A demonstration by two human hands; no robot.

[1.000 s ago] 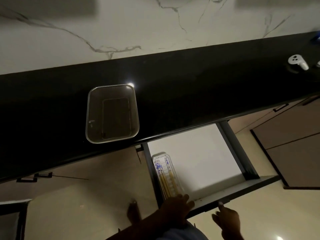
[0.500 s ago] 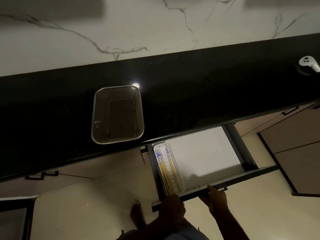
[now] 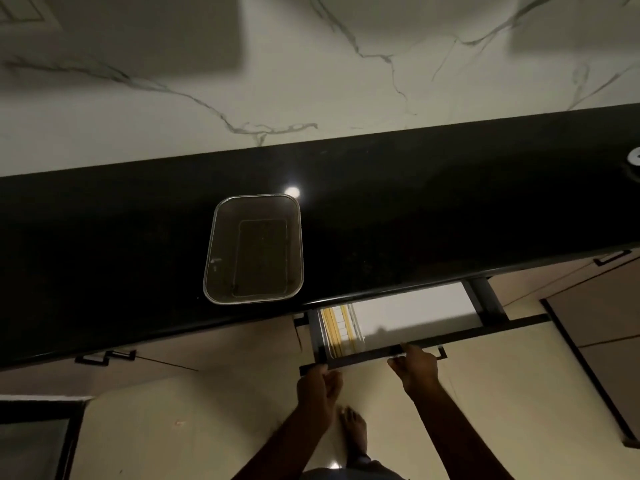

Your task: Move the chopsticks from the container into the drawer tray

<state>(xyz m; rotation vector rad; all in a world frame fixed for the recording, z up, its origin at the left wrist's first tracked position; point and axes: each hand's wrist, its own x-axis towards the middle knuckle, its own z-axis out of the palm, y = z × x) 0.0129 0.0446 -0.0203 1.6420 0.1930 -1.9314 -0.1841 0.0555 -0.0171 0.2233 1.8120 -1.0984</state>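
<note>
Gripping the dark drawer front (image 3: 450,332) at lower centre, the left hand (image 3: 317,384) and right hand (image 3: 417,367) both close on it. Yellow wooden chopsticks (image 3: 334,329) lie in the clear plastic drawer tray (image 3: 358,329). An empty clear rectangular container (image 3: 254,249) sits mid-frame on the black countertop (image 3: 415,220).

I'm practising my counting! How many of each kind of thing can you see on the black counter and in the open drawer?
Clear containers on the counter: 1
White things at the counter's far right edge: 1
Trays in the drawer: 1
Bundles of chopsticks in the tray: 1 (single sticks too blurred to count)
Hands on the drawer front: 2, left and right
Total: 6
</note>
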